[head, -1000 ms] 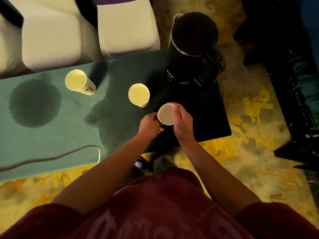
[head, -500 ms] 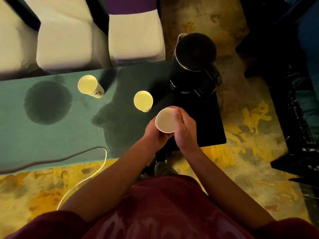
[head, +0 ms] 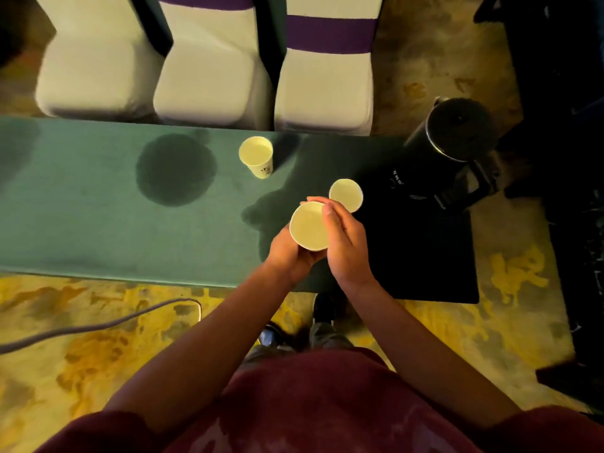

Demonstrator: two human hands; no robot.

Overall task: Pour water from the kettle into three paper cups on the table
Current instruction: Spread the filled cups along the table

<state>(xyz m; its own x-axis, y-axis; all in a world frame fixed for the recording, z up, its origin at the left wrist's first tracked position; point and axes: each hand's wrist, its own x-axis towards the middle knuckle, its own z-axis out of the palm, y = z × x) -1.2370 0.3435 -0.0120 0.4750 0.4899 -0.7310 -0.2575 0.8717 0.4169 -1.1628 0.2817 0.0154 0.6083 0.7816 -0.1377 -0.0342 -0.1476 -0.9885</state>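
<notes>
Paper cup (head: 309, 231) clasped between left hand (head: 291, 255) and right hand (head: 344, 238) above the green table (head: 81, 217) — squeezed too hard it could buckle — kettle (head: 452, 152) untouched at the right end.

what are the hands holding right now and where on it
A paper cup, held in both hands: the left hand cups its lower side wall, and the right hand wraps the right side wall with fingers at the rim.

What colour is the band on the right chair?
Purple, across the white chair cover's back; the head view shows the band plainly.
</notes>
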